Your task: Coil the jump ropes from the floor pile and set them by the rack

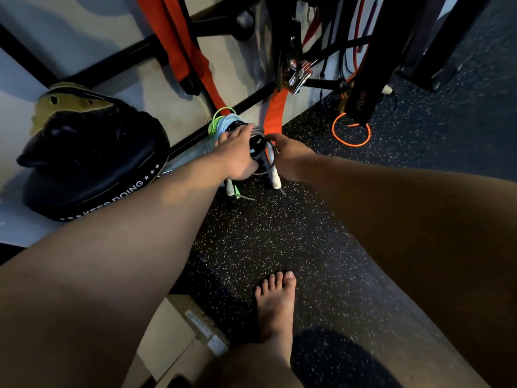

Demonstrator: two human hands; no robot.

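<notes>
Both arms reach forward, left hand (237, 158) and right hand (291, 158) close together.

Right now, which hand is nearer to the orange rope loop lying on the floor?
The right hand. It is at the coiled rope bundle, with the orange rope loop just beyond it to its right. The left hand is on the bundle's far side, farther away.

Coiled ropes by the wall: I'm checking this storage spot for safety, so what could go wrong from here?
1. The coiled ropes sit loosely stacked under both hands, left hand and right hand; once let go, they may spring open or slide apart.
2. Handles stick out onto the floor near the bare foot, a likely trip point.
3. The orange loop beside the rack could snag a foot.
</notes>
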